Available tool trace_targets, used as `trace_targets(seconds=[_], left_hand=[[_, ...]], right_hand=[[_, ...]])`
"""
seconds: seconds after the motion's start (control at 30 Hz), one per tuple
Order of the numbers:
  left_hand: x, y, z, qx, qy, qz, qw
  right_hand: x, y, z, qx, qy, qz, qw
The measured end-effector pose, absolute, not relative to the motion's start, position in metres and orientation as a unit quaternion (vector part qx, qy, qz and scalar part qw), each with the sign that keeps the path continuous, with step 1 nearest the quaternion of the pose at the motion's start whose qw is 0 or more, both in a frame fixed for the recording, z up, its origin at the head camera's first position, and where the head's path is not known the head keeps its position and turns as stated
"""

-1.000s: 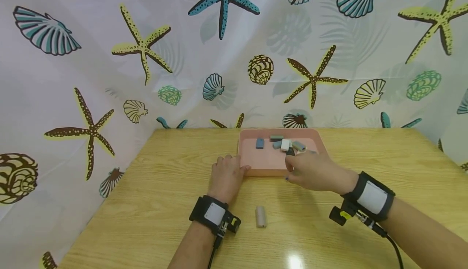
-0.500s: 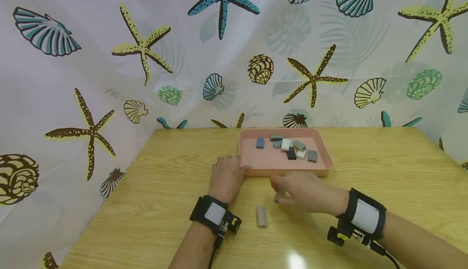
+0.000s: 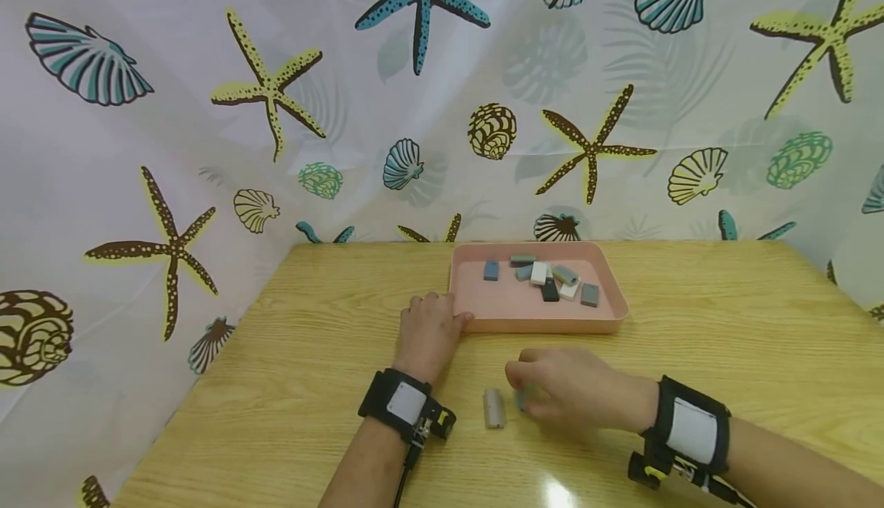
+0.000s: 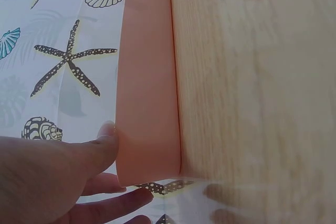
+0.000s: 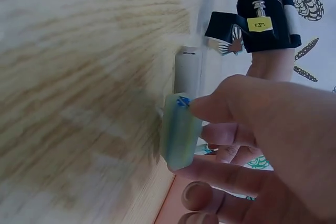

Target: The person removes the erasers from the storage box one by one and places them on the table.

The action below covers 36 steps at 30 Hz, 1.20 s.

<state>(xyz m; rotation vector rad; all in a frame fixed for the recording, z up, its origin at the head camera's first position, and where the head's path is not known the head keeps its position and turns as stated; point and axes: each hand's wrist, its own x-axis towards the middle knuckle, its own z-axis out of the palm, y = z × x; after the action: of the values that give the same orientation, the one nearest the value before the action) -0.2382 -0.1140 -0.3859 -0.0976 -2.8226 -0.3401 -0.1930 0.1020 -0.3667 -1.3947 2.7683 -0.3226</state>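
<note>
My left hand [image 3: 430, 331] holds the front left corner of a shallow pink tray [image 3: 535, 325], with the thumb at its rim. In the left wrist view, the fingers [image 4: 113, 206] lie just past the corner of its wall [image 4: 148, 87]. My right hand [image 3: 576, 387] pinches a small pale green, translucent block [image 5: 180, 136] between thumb and fingers. Blue markings show on one end of it. The block stands at the table surface, mostly behind the fingers in the head view. Just left of it, a small beige-grey elongated block [image 3: 493, 408] stands on the table.
Inside the tray are a blue block [image 3: 491, 270] on the left and a loose heap with a white block [image 3: 539, 273], a black block [image 3: 550, 291] and a grey block [image 3: 590, 295]. The wooden table [image 3: 331, 354] meets a shell-patterned cloth [image 3: 373, 109] behind.
My right hand has drawn back from the tray toward the front of the table, lowering the pale green block beside the beige-grey one. My left hand has stayed at the tray corner.
</note>
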Motion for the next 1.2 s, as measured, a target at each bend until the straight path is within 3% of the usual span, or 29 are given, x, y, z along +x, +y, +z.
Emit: trace_targets(seconds=[0.7,0.97,1.2], left_hand=[[-0.237,-0.115,-0.385,-0.042,-0.98,-0.12,0.156],[-0.238,-0.117,-0.387,-0.035,-0.981,-0.117,0.153],[-0.238,-0.117,-0.387,-0.037,-0.98,-0.123,0.151]], right_hand=[[-0.201,0.114,-0.363,-0.437,0.888,-0.126,0.063],[-0.253,0.122,-0.334,-0.385,0.914,-0.119,-0.05],[-0.284,0.137,-0.327,-0.321,0.94,-0.113,-0.02]])
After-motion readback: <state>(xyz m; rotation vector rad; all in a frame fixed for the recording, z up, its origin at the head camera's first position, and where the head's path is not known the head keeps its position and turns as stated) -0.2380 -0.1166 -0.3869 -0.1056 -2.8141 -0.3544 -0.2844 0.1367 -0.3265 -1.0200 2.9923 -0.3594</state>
